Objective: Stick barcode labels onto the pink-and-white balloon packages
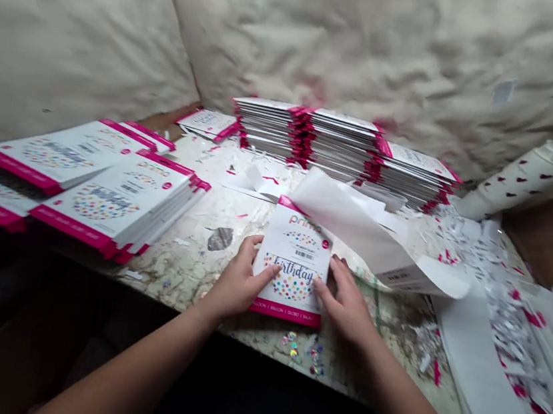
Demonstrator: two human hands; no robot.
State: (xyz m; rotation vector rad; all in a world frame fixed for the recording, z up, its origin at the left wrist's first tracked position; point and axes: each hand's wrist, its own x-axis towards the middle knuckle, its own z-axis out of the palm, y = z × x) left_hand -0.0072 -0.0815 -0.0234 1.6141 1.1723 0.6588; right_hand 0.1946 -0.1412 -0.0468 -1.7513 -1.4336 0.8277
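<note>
Between my two hands is a white balloon packet (293,296) with pink ends, coloured dots and the word "birthday" on its front. It is tilted up near the table's front edge. My left hand (243,278) grips its left side, thumb on the front. My right hand (346,299) grips the right side the same way, thumb on the face and fingers along the edge. Fingers behind the packet are hidden. Just beyond it, a long curled white paper strip (359,227) lies across the table.
Stacked packets (342,144) line the back wall. More packet piles (106,199) overlap at the left, some at the table's edge. At right stand a white tumbler (526,180) with dark marks and a heap of paper scraps (517,337). Shiny confetti (294,347) lies near the front edge.
</note>
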